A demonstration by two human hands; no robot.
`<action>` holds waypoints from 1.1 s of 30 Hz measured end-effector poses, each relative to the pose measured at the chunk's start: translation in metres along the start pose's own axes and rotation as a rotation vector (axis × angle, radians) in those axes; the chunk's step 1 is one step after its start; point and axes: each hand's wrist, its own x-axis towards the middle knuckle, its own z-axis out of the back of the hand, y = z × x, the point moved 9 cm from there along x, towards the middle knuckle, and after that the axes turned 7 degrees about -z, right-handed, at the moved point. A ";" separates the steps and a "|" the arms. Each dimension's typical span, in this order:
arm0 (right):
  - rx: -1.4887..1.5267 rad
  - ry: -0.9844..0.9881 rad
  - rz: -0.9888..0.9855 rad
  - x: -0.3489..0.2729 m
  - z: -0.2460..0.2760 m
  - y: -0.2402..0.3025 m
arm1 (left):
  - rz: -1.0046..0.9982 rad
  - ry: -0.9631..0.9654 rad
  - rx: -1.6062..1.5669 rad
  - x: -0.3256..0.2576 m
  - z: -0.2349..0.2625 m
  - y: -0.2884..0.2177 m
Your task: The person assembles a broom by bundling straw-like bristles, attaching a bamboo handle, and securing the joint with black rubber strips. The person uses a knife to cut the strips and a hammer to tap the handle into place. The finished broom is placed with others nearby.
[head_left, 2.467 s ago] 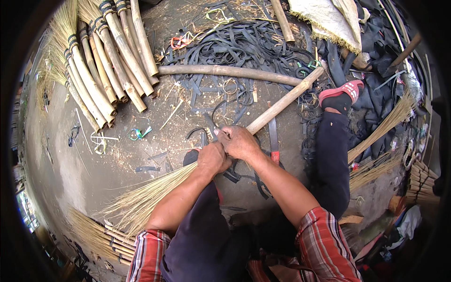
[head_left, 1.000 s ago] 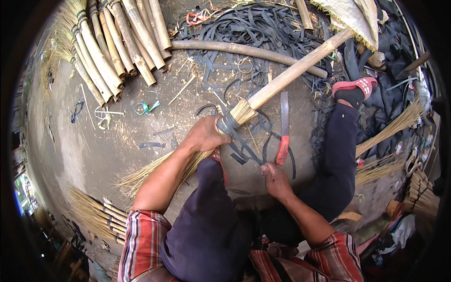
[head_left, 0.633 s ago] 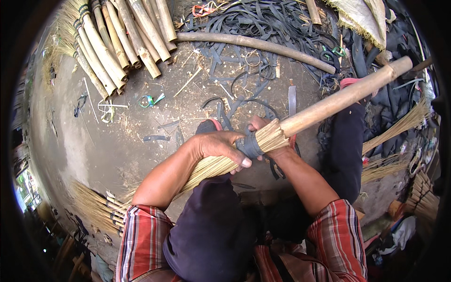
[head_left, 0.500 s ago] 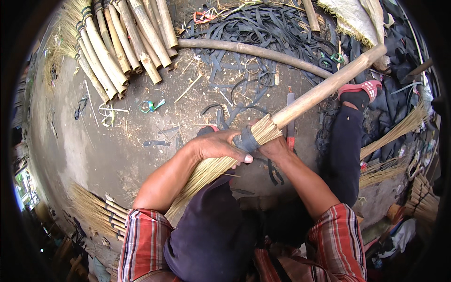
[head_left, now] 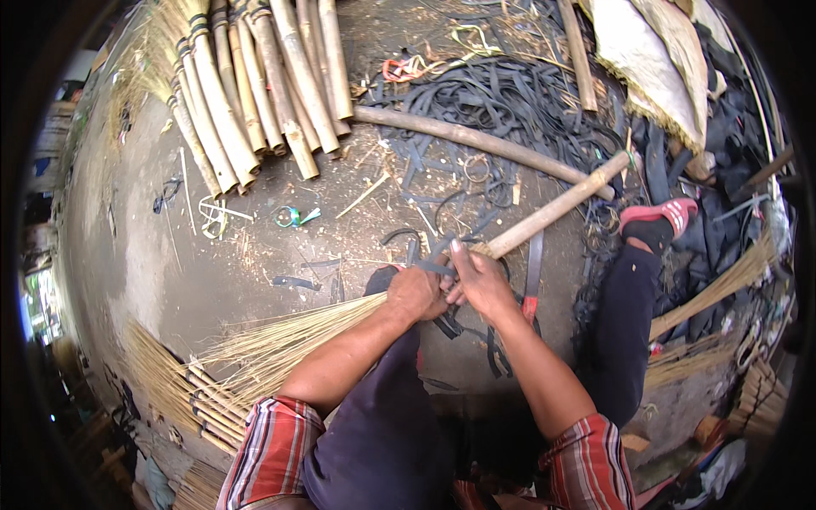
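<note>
Binding step: left hand [head_left: 416, 293] gripped broom [head_left: 340, 319] neck; right hand [head_left: 478, 279] pinched black strap [head_left: 432, 267]. Next, likely pull strap taut toward 2 o'clock.

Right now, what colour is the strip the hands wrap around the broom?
Black strip, seen in the head view, at the broom neck.

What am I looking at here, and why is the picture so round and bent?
It comes from a wide fisheye camera worn on a person's head, looking down, so straight edges curve near the rim. There is no machine: two bare hands work. The left hand and right hand grip a half-made broom with straw bristles and a pale wooden handle at the joint, where a dark strip crosses it. On the grey dusty ground lie a bundle of bamboo-like sticks, a heap of black rubber strips, and a tool with red grips. A red sandal is on the person's foot.
</note>
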 end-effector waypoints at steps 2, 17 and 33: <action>0.129 0.034 0.090 -0.022 -0.004 -0.004 | 0.065 0.040 -0.037 -0.001 -0.003 0.006; -0.102 -0.029 0.146 -0.107 0.014 -0.013 | 0.087 0.045 -0.113 -0.007 0.011 0.015; -0.643 -0.105 0.655 -0.025 0.036 -0.036 | -0.060 0.530 -1.218 -0.035 0.015 -0.038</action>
